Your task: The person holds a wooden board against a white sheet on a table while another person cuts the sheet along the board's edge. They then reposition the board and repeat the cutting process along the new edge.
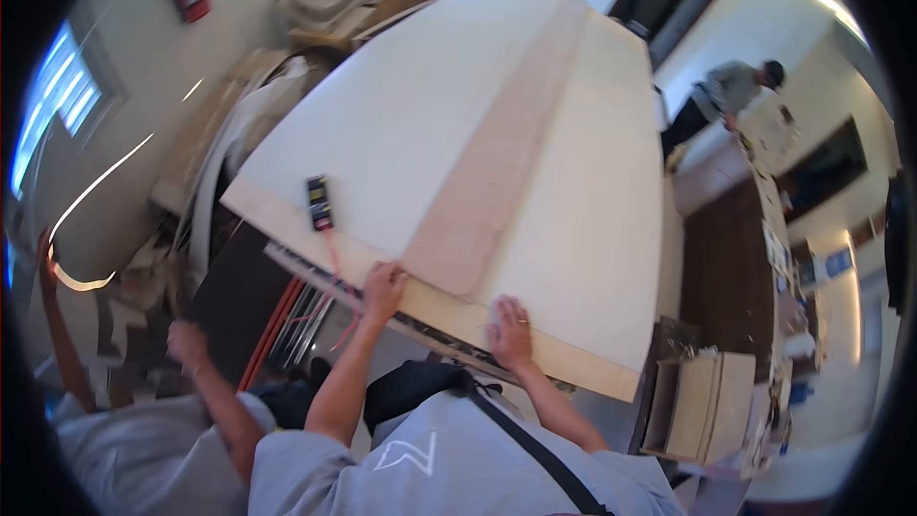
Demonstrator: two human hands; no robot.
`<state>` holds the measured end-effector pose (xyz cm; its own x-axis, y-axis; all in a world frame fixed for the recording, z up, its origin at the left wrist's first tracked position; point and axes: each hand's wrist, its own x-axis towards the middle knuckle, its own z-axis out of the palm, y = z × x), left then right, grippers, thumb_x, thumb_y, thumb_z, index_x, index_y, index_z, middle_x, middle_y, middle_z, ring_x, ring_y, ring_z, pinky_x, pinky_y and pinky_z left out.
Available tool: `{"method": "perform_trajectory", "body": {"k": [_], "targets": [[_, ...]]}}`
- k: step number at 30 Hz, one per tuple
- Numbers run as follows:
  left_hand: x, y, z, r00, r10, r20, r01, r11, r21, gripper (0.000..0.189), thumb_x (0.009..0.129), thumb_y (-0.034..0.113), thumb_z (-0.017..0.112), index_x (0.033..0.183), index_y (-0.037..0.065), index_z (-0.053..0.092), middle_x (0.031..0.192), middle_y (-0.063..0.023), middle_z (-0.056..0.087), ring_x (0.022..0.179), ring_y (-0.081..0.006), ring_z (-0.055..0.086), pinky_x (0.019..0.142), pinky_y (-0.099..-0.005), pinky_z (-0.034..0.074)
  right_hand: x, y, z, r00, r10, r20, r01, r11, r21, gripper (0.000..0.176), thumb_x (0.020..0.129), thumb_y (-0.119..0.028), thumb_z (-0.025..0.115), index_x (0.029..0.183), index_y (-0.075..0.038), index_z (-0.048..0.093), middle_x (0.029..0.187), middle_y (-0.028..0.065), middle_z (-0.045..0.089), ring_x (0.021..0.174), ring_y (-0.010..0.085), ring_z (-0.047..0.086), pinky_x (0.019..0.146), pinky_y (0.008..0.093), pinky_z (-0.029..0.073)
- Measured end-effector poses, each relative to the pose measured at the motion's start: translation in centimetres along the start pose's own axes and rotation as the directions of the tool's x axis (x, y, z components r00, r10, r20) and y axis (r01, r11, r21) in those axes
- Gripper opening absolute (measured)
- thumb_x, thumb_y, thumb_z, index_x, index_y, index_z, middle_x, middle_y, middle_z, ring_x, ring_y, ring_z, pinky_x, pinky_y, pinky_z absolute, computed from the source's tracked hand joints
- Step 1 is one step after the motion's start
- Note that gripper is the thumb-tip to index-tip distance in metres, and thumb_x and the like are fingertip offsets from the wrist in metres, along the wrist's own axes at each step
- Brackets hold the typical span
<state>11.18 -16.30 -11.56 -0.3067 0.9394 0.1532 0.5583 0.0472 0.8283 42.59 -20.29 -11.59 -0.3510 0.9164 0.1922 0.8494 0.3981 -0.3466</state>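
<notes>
A long pinkish wooden plank (497, 143) lies lengthwise on a large white sheet (382, 134). At the plank's near left corner is my left hand (384, 291), its fingers bent together against the edge. My right hand (511, 330) rests flat beside the plank's near end, with fingers stretched on the pale wood border (583, 363). A ring shows on one finger. Left of my left hand, a black device with yellow marks (318, 203) sits on the sheet, and a red cord (334, 253) runs from it over the near edge.
A co-worker's arm (220, 392) is close on my left. Red and metal bars (287, 325) lie below the near edge. Wooden boxes (702, 406) stand at right. Another person (726, 96) works at a far bench. Material (239, 124) is piled along the left wall.
</notes>
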Motion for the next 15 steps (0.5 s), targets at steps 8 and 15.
{"method": "perform_trajectory", "body": {"k": [8,15], "targets": [[0.4,-0.3,0.0,0.998,-0.069,0.008,0.069,0.997,-0.022,0.027,0.081,0.008,0.074,0.107,0.004,0.07,0.087,-0.0112,0.062,0.076,-0.0263,0.065,0.072,-0.0369,0.053,0.2,-0.1,-0.3,1.0,-0.006,-0.004,0.006,1.0,-0.024,0.058,0.089,-0.024,0.062,0.141,-0.003,0.048,0.151,0.0146,0.043,0.143,0.0337,0.034,0.118,0.0476,0.025],[-0.3,-0.6,0.0,0.994,-0.004,-0.111,0.005,1.0,0.008,0.023,0.081,0.006,0.071,0.104,0.005,0.069,0.085,-0.0114,0.062,0.074,-0.0275,0.063,0.069,-0.0386,0.052,0.3,-0.6,-0.1,1.0,-0.007,-0.001,0.007,1.0,0.005,0.057,0.089,-0.025,0.062,0.14,-0.003,0.049,0.15,0.0147,0.044,0.143,0.0325,0.034,0.118,0.0476,0.025]]}}
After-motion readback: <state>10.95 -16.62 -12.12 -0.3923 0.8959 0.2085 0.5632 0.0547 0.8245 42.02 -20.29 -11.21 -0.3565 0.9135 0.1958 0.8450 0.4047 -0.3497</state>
